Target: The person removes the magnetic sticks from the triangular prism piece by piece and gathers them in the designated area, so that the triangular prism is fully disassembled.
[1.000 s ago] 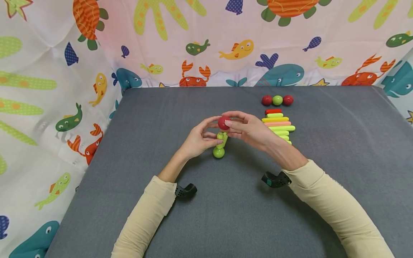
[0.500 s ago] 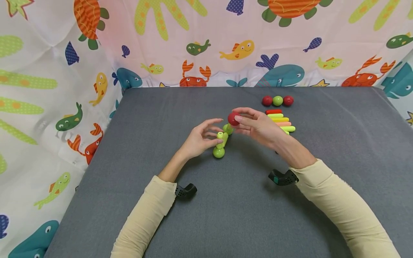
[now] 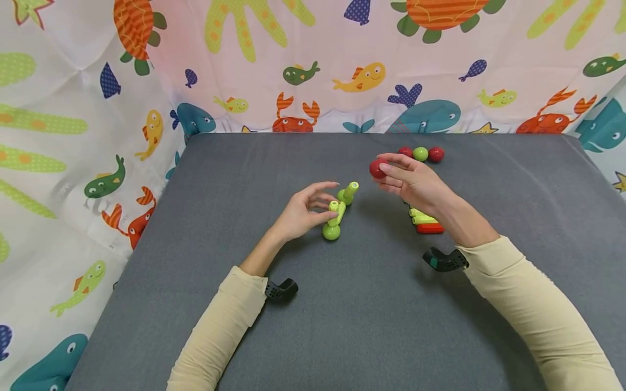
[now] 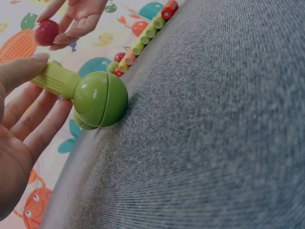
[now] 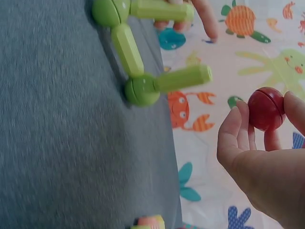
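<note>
A green toy frame stands on the grey table. A connecting rod [image 5: 127,50] joins its near green ball [image 4: 101,99] to a far green ball [image 5: 143,90], and each ball carries an upright rod. My left hand [image 3: 303,214] holds the near upright rod [image 4: 55,80] between thumb and fingers. Off to the right and above the table, my right hand [image 3: 420,182] pinches a grooved red ball [image 5: 266,109] at its fingertips, apart from the frame. The far upright rod [image 5: 186,78] leans a little and nothing touches it.
Behind my right hand, a green ball [image 3: 420,153] sits between two red balls on the grey table [image 3: 244,179]. Several coloured rods lie in a row, partly hidden by that hand; a red rod [image 3: 430,228] is nearest. A sea-animal cloth [image 3: 332,32] hangs behind.
My right hand has moved right and away from the green frame with the red ball, uncovering the far ball and its upright rod. My left hand has stayed in place.
</note>
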`<control>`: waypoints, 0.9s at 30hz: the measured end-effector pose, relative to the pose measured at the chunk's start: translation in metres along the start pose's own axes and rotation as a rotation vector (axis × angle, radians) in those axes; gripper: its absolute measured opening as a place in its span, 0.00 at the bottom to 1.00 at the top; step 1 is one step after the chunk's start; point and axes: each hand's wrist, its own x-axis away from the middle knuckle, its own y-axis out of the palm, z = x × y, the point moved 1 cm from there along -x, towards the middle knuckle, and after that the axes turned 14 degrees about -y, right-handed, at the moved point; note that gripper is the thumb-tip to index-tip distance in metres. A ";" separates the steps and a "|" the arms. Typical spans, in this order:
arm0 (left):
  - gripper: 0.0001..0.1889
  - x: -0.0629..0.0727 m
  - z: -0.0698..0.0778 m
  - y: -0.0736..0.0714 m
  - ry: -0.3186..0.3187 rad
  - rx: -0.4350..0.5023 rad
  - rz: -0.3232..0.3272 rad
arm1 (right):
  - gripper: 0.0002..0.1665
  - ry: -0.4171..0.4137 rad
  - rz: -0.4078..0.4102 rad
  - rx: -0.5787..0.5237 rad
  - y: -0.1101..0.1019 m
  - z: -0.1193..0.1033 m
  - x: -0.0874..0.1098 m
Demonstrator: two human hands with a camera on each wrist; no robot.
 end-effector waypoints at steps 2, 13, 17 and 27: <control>0.31 0.000 0.000 0.000 -0.001 0.003 -0.007 | 0.27 0.000 0.018 0.007 -0.006 -0.003 0.000; 0.33 0.001 0.000 0.000 -0.046 0.027 -0.030 | 0.14 -0.015 0.067 -0.081 -0.035 -0.016 0.002; 0.34 0.001 -0.001 -0.001 -0.040 0.030 -0.037 | 0.12 -0.022 0.094 -0.094 -0.044 -0.019 0.001; 0.34 0.000 -0.003 -0.001 -0.035 0.028 -0.051 | 0.11 -0.037 0.136 -0.156 -0.064 -0.028 0.003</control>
